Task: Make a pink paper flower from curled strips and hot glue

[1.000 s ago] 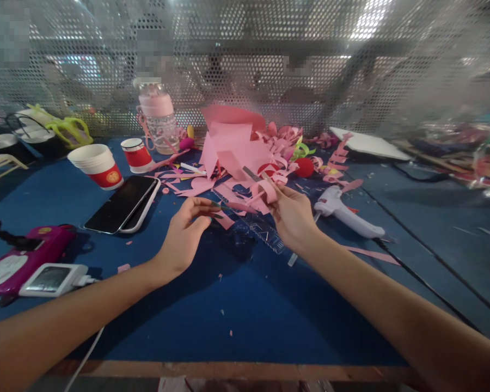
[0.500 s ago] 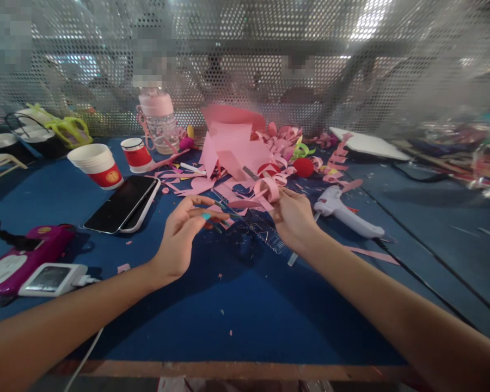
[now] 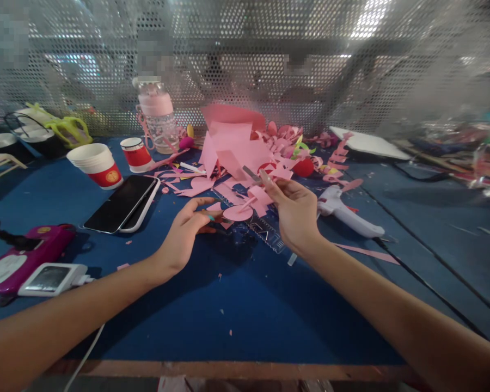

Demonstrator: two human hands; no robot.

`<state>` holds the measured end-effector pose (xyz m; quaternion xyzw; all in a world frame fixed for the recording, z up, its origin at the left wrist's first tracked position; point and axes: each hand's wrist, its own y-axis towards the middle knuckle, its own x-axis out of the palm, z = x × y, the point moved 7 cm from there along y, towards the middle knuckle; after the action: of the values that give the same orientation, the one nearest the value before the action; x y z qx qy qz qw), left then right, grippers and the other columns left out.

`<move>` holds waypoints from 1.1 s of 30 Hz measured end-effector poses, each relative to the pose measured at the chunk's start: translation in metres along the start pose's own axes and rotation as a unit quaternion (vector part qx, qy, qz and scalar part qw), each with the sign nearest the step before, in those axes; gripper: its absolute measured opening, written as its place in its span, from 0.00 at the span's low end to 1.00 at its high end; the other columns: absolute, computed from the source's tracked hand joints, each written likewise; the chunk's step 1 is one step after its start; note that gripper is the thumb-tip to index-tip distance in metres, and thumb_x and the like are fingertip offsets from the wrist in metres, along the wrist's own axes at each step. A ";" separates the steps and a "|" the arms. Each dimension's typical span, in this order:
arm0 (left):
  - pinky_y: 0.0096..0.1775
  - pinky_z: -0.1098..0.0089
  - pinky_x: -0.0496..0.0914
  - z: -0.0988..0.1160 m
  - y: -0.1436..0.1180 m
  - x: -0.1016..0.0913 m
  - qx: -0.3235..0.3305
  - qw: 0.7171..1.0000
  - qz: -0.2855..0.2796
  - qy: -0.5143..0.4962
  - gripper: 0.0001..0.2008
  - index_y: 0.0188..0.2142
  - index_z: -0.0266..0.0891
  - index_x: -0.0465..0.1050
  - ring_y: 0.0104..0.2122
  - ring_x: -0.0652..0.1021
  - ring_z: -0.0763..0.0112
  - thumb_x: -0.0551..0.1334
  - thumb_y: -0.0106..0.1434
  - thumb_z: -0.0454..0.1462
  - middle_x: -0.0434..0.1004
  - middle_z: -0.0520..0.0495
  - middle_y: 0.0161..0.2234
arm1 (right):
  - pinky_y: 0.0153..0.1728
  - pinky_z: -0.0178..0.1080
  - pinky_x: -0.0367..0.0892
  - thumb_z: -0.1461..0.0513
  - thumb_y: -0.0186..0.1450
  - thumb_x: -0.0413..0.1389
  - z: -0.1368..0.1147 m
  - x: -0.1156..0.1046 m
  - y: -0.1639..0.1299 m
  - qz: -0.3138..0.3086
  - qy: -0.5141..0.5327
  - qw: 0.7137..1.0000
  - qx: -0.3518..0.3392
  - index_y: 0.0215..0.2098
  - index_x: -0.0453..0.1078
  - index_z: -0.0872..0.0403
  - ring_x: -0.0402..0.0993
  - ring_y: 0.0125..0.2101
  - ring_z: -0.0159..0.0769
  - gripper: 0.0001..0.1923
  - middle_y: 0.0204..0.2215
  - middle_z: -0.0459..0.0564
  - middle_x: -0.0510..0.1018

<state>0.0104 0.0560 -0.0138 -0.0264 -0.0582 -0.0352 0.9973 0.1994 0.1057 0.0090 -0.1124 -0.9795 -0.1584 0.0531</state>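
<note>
A pink paper disc (image 3: pixel 237 213) with a strip across it lies nearly level between my hands. My left hand (image 3: pixel 179 234) is closed at the disc's left edge, its fingertips partly hidden. My right hand (image 3: pixel 297 212) has its fingers bent together beside a folded pink paper strip (image 3: pixel 259 194) joined to the disc, and seems to grip its end; the exact contact is hidden. Just past the right fingertips is a narrow grey blade-like tool (image 3: pixel 251 173). Under the paper a clear stencil ruler (image 3: pixel 267 234) lies on the blue table (image 3: pixel 228 305).
Pink paper sheets (image 3: pixel 232 141) and scraps are heaped behind my hands. A white glue gun (image 3: pixel 349 215) with a black cord lies at the right. Left are phones (image 3: pixel 122 204), paper cups (image 3: pixel 96 166), a drink bottle (image 3: pixel 159 120) and a purple device (image 3: pixel 28 256). A perforated metal screen (image 3: pixel 245 60) stands behind.
The paper piece has tipped so that the disc's flat face shows. My left fingers have come to its edge. My right hand has turned, its fingertips now higher.
</note>
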 end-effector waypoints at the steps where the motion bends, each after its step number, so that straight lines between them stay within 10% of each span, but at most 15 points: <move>1: 0.39 0.63 0.68 -0.001 0.001 0.001 -0.003 1.000 -0.006 -0.015 0.17 0.46 0.36 0.63 0.39 0.76 0.63 0.54 0.55 0.35 0.77 0.43 0.38 | 0.33 0.39 0.70 0.56 0.53 0.60 -0.003 0.001 -0.001 -0.011 -0.010 1.000 -0.016 0.27 0.71 0.52 0.73 0.28 0.32 0.08 0.26 0.46 0.78; 33: 0.48 0.62 0.65 -0.001 -0.001 0.015 -0.015 0.988 -0.086 -0.128 0.23 0.47 0.37 0.68 0.41 0.74 0.66 0.56 0.49 0.29 0.74 0.46 0.44 | 0.31 0.38 0.70 0.64 0.49 0.64 -0.027 0.009 -0.011 -0.041 0.022 0.994 -0.099 0.27 0.75 0.49 0.73 0.26 0.32 0.06 0.23 0.41 0.78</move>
<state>0.0253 0.0544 -0.0126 -0.0404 -0.1869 -0.1184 0.9744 0.1902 0.0880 0.0326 -0.0729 -0.9615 -0.2590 0.0565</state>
